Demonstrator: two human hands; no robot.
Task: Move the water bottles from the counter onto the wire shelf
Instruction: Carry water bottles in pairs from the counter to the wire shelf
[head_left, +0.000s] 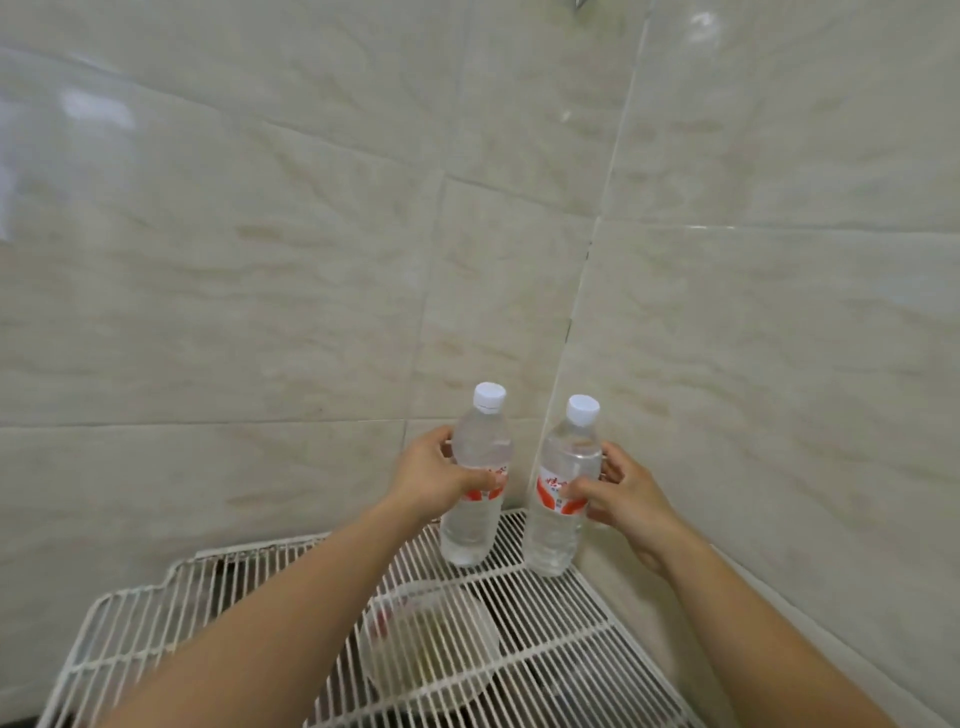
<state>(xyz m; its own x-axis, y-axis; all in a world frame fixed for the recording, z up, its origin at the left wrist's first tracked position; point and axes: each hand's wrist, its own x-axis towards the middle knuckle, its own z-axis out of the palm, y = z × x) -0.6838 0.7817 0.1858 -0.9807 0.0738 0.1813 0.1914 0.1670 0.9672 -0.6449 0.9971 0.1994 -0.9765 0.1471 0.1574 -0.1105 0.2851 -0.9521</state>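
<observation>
Two clear water bottles with white caps and red-and-white labels stand upright at the far corner of the white wire shelf (566, 613). My left hand (434, 475) is wrapped around the middle of the left bottle (475, 525). Around the label of the right bottle (558, 530) my right hand (621, 493) is closed. Both bottle bases seem to rest on the shelf wires, close to the tiled corner. The two bottles stand a small gap apart.
A clear lidded plastic container (431, 644) sits on the shelf just in front of the bottles, partly under my left forearm. Glossy tiled walls (311, 260) meet in a corner right behind the bottles. The shelf's left part has bare wires.
</observation>
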